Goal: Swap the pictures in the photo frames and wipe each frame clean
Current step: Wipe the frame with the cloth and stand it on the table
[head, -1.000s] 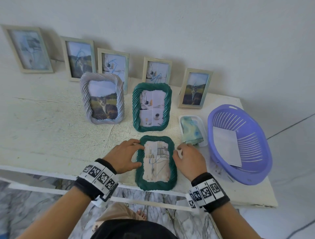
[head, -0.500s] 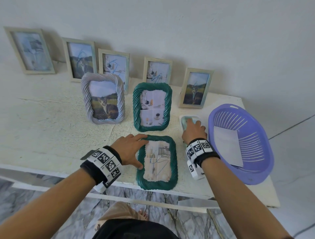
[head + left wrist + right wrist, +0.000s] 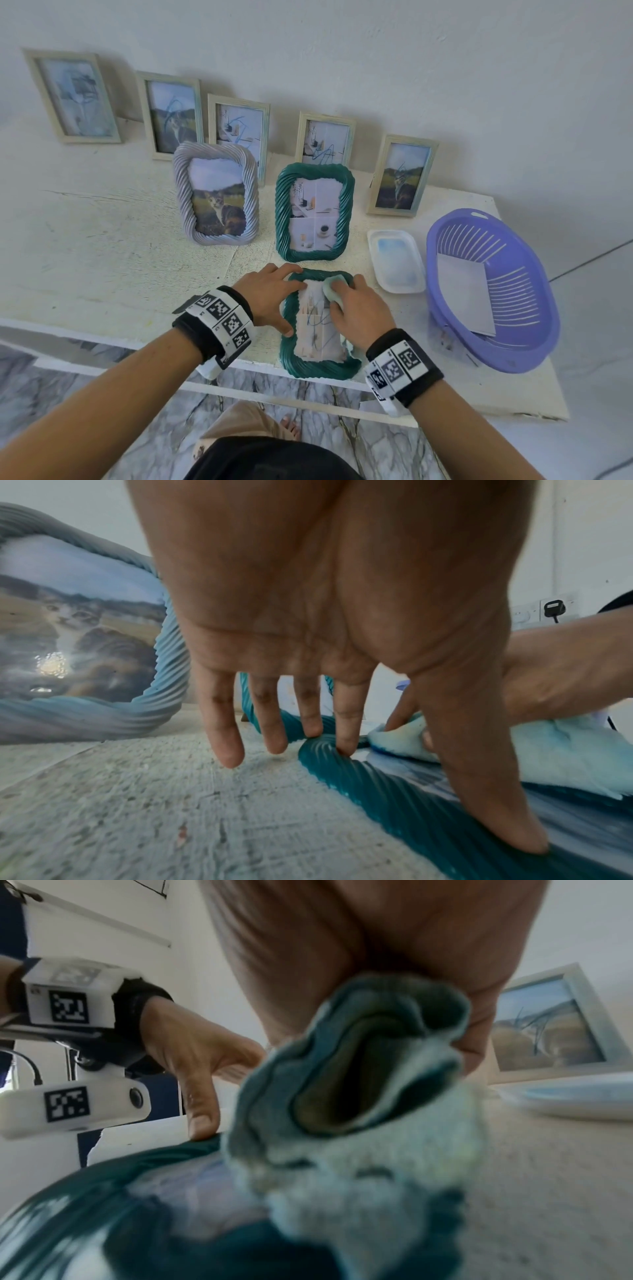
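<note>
While flat, frame (image 3: 320,368) beneath hands.

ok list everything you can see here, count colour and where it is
flat frame: 1, dark green twisted rim, lying face up at the table's near edge
upright green frame: 1, dark green, standing just behind the flat one
grey frame: 1, pale grey twisted rim, cat picture, left of the upright green one
plain frames: 5, cream, in a row along the wall
cloth: 1, pale green, on the flat frame's upper glass
tray: 1, white, right of the green frames
basket: 1, purple, far right, white sheet inside
table: 1, off-white, rough top
left hand: fingers spread, pressing the flat frame's left rim
right hand: grips the cloth
</note>
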A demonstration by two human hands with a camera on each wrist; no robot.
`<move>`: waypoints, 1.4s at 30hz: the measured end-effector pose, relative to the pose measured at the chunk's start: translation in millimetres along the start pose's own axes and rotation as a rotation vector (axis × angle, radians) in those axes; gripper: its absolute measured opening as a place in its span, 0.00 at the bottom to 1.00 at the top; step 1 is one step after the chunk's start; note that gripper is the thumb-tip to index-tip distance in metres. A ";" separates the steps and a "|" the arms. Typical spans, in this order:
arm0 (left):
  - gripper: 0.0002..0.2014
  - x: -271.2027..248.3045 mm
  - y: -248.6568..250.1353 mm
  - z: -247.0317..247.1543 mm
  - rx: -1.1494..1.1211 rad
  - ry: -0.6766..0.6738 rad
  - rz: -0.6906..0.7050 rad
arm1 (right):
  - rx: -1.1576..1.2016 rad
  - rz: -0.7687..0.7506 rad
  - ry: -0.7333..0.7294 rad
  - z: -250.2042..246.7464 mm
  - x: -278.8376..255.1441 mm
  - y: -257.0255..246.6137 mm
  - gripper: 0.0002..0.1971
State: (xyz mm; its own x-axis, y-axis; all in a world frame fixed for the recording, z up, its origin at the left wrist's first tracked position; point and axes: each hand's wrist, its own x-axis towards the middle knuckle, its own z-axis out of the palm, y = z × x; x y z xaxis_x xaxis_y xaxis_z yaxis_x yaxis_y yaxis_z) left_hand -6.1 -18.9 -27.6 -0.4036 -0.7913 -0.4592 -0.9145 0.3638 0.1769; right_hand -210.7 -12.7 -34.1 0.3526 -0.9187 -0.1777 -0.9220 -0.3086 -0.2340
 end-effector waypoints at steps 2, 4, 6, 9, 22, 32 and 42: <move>0.47 0.9 0.0 0.5 0.003 -0.004 -0.007 | 0.026 0.022 -0.014 5.8 2.9 -2.3 0.18; 0.47 1.5 0.1 0.6 -0.005 -0.013 -0.018 | 0.080 0.022 -0.023 8.3 7.6 -4.4 0.17; 0.47 2.4 0.3 0.3 -0.009 -0.017 -0.018 | 0.137 -0.016 -0.034 10.9 9.7 -10.4 0.16; 0.47 3.3 1.2 -0.2 -0.001 -0.007 -0.017 | 0.182 -0.120 -0.082 17.7 1.5 -22.6 0.16; 0.49 3.4 0.0 -4.7 -0.029 0.007 -0.026 | 0.088 -0.218 -0.196 5.1 0.3 -16.0 0.18; 0.49 3.5 -1.2 -5.1 -0.042 0.002 -0.019 | 0.062 -0.224 -0.214 4.8 8.2 -12.5 0.19; 0.50 4.2 -1.9 -6.9 0.009 -0.006 0.000 | 0.052 -0.215 -0.170 7.8 5.9 -6.8 0.18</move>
State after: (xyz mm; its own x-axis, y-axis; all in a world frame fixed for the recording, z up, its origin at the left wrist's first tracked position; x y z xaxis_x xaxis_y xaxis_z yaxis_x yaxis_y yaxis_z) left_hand -6.2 -26.2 -23.9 -0.4035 -0.7885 -0.4642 -0.9142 0.3682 0.1691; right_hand -201.1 -14.1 -41.1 0.5649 -0.7776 -0.2760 -0.8153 -0.4746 -0.3316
